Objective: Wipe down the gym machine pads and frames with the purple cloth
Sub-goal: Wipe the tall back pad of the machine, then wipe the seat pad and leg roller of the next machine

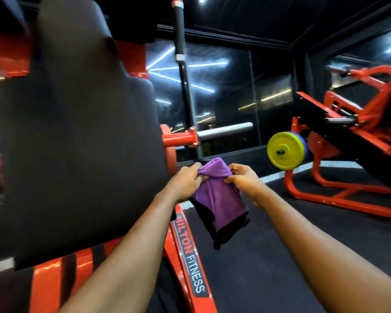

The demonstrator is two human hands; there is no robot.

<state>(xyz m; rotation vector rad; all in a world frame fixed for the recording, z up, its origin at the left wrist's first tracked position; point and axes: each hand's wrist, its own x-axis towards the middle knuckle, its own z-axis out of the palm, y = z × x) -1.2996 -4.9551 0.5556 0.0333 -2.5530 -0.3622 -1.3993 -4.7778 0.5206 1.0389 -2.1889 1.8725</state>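
The purple cloth (219, 199) hangs in the air in front of me, folded, with a dark edge at its bottom. My left hand (186, 181) pinches its upper left corner and my right hand (242, 178) pinches its upper right corner. A large black back pad (77, 136) of the gym machine fills the left half of the view, just left of my left hand. The machine's red frame (187, 251), lettered HILTON FITNESS, runs below my left forearm.
A silver weight peg (226, 129) sticks out to the right from a red hub behind the cloth, with a black upright bar (181, 41) above it. At right stands another red machine (352, 141) with a yellow plate (284, 150). Black rubber floor (291, 240) lies between.
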